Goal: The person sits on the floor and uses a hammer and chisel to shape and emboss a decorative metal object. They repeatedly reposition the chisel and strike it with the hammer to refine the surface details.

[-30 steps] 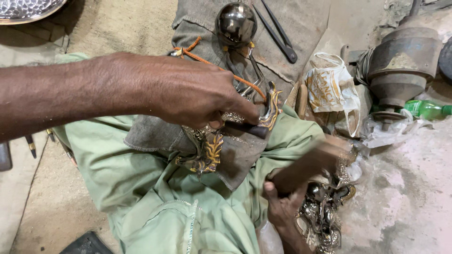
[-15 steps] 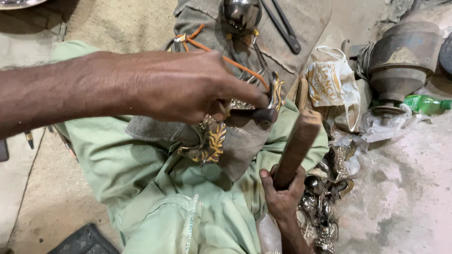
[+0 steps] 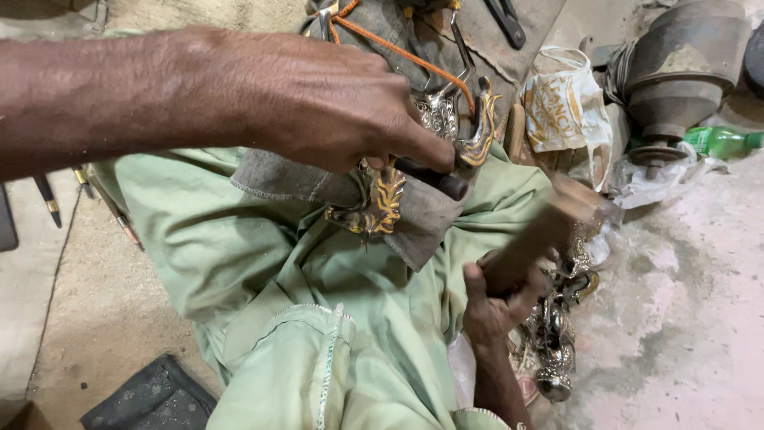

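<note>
Ornate metalwork [image 3: 382, 203], a silver and gold leaf-patterned piece, lies on a grey cloth pad [image 3: 318, 187] spread over the person's lap, which is draped in pale green fabric [image 3: 263, 271]. The left hand [image 3: 334, 103] reaches across from the left, its fingers closed around a dark punch-like tool [image 3: 434, 177] whose tip rests on the piece, just beside a second curved gilt ornament [image 3: 481, 131]. An orange cord [image 3: 398, 49] runs over the pad behind the hand. The right hand [image 3: 497, 306], low and to the right of the lap, grips the handle of a wooden mallet [image 3: 549, 231]; the mallet head is blurred and stands apart from the tool. A heap of small silver fittings [image 3: 553, 342] lies on the dusty floor just beside that hand. Farther off sit a crumpled plastic bag [image 3: 561, 103], a dark metal vessel [image 3: 680, 68] and a green bottle [image 3: 724, 142]. Pencils [image 3: 48, 203] lie at the left.
</note>
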A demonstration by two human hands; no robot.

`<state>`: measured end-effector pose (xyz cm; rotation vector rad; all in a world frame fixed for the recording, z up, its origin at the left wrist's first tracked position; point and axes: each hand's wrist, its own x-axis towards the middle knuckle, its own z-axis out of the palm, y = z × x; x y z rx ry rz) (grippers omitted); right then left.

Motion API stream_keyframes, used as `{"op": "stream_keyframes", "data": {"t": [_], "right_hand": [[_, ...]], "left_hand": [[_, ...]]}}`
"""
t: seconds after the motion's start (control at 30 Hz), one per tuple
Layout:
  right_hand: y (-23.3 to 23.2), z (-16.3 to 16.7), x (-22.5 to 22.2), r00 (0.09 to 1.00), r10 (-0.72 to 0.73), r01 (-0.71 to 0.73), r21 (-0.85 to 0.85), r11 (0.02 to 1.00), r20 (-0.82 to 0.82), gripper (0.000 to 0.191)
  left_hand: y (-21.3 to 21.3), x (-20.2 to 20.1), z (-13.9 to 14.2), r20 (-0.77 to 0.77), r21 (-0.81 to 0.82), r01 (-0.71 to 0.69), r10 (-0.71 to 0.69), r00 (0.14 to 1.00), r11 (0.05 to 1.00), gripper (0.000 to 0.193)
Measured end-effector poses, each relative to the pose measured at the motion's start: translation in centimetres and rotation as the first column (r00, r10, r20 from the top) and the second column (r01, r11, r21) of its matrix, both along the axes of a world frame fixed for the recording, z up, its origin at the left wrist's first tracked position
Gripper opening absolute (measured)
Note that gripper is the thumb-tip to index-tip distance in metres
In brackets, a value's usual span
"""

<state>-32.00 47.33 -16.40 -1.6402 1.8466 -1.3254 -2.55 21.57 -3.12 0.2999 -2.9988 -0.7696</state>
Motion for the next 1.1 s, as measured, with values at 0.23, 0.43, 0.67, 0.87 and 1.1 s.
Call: {"op": "stream_keyframes", "data": {"t": [0.23,0.43,0.67,0.87,1.1], "right_hand": [[0.1,-0.2,-1.0,0.998,0.016,-0.017,-0.021,1.000,-0.059,0.052],[-0.3,0.1,-1.9,0.998,0.048,-0.047,0.025,0.999,-0.048,0.038],[-0.4,1.3,-1.6,0.992,0.071,-0.065,-0.062,0.996,0.101,0.053],[0.2,0.4,-2.3,0.989,0.136,-0.139,-0.076,0.987,-0.054,0.059],[0.5,0.1,-2.6,0.992,0.096,-0.093,0.039,0.995,-0.086,0.051]], "left_hand": [[0.3,0.2,-0.3,-0.031,-0.032,0.007,-0.008,0.999,0.999,0.043],[0.1,-0.1,-0.6,0.031,-0.040,-0.009,0.011,0.999,0.999,0.044],[-0.1,-0.3,-0.8,0.023,-0.010,-0.016,0.016,1.000,1.000,0.047],[-0.3,-0.4,-0.8,0.055,-0.015,-0.016,0.017,0.998,1.000,0.047],[-0.3,-0.6,-1.0,-0.055,0.002,-0.007,0.007,0.998,1.000,0.047]]}}
